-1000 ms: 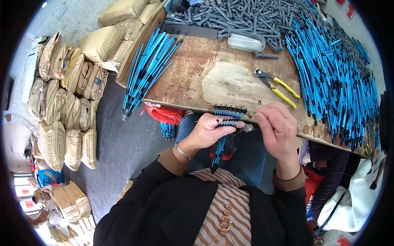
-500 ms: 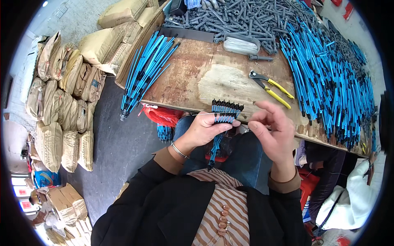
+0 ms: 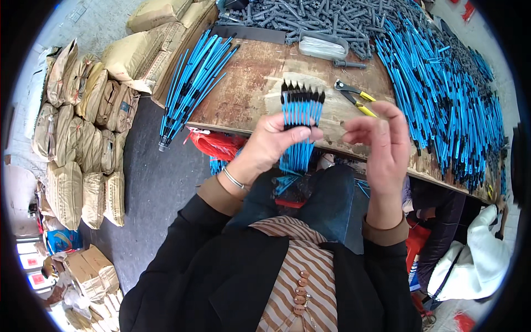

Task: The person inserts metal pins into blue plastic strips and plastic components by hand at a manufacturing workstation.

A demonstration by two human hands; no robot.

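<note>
A flat row of thin blue strips with black pointed tips stands upright in front of me over the table's near edge. My left hand is closed around its middle, thumb across the front, and the blue lower ends hang below. To the right, apart from the strips, my right hand is raised with its fingers bent and spread, and I see nothing in it. Behind that hand, pincers with yellow handles lie on the wooden table, partly covered by its fingers.
Loose blue strips lie in a pile at the table's right and a smaller bunch at its left edge. Grey bolt-like pieces heap at the back, by a clear tray of thin white pieces. Stuffed sacks stand left.
My left hand has lifted the row of strips, which now points up and shows more of its length. The right hand has shifted slightly right and up, its fingers bent differently.
</note>
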